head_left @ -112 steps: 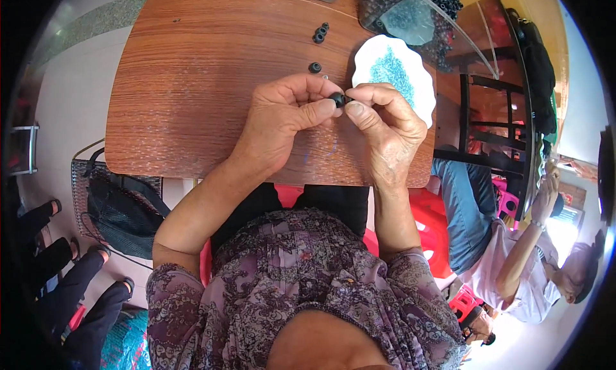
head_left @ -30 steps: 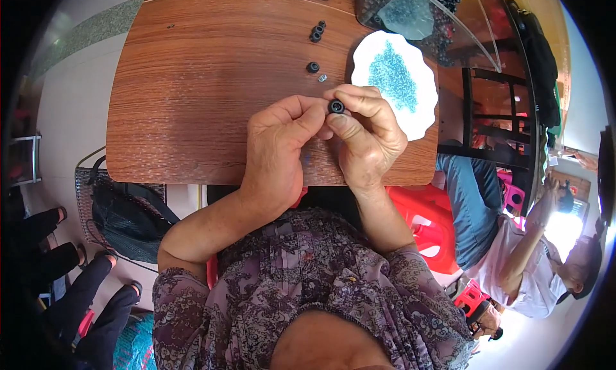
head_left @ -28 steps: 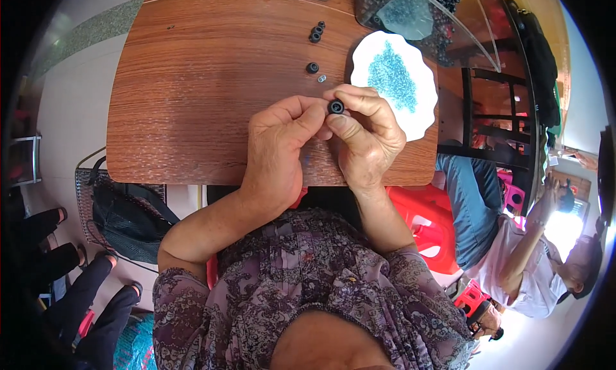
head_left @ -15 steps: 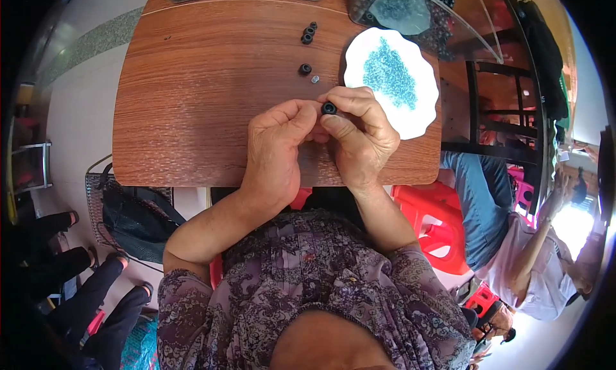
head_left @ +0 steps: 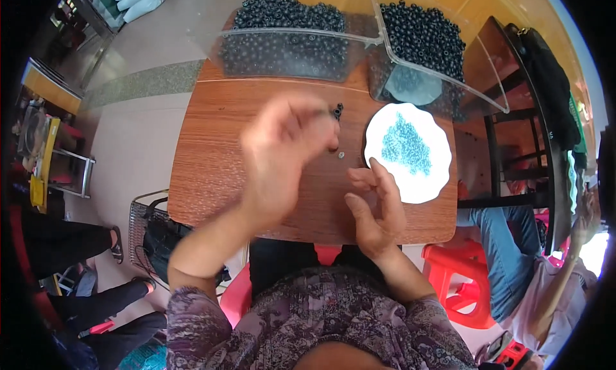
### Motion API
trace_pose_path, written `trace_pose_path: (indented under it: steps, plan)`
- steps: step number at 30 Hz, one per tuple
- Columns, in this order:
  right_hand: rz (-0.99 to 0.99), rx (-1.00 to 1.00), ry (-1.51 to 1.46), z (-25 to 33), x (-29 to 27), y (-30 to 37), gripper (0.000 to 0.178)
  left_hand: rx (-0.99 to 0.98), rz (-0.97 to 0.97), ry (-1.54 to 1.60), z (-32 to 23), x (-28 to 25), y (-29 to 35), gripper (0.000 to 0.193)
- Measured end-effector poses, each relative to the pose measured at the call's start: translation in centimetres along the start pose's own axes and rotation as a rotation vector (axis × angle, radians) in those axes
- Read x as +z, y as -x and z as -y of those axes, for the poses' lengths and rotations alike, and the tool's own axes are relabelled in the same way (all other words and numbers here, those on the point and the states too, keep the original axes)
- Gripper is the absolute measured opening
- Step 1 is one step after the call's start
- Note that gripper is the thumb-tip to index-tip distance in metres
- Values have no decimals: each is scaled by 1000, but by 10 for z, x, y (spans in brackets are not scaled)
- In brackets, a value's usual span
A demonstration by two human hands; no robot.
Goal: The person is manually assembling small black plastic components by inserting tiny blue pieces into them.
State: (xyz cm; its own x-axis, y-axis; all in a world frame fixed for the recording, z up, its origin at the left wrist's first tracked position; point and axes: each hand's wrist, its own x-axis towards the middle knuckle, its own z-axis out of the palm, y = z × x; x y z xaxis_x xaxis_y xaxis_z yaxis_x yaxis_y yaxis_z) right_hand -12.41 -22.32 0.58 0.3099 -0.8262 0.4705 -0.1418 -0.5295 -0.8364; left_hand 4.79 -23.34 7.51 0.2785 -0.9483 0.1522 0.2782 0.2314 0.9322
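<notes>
My left hand [head_left: 282, 145] is raised over the middle of the wooden table, smeared by motion, so what its fingers hold, if anything, cannot be made out. My right hand [head_left: 380, 210] is at the near side of the white plate, thumb and fingers apart, nothing visible between them. Small black round pieces [head_left: 338, 109] lie beyond my left fingertips, partly hidden by them. A tiny clear piece [head_left: 341, 155] lies on the table between my hands. The scalloped white plate [head_left: 427, 190] carries a heap of tiny bluish pieces [head_left: 405, 145].
Two clear plastic bins full of black round pieces stand at the far edge, one at left [head_left: 289, 46] and one at right [head_left: 423, 40]. A red stool [head_left: 452, 280] is right of the table [head_left: 212, 171]. Beyond it a person in jeans [head_left: 500, 254] sits.
My hands have parted: the left lifted away to the left, the right opened. The black ring-like piece they pinched together no longer shows between them. The view has tilted up, showing both bins.
</notes>
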Motion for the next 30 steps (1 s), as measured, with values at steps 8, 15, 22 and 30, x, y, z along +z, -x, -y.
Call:
trace_pose_path:
  steps: [8,15,22,30]
  plan:
    - [79,-22,-3,-8,0,3,34,78,-146,-846,-54,-43,-165,41]
    - [55,-24,157,-17,-8,1,28,847,136,-1164,27,-37,-118,17]
    - [40,-68,169,-17,-6,5,25,422,517,-1016,75,-40,-51,17]
    - [29,-67,183,-19,-1,0,24,492,578,-1172,87,-43,-48,27]
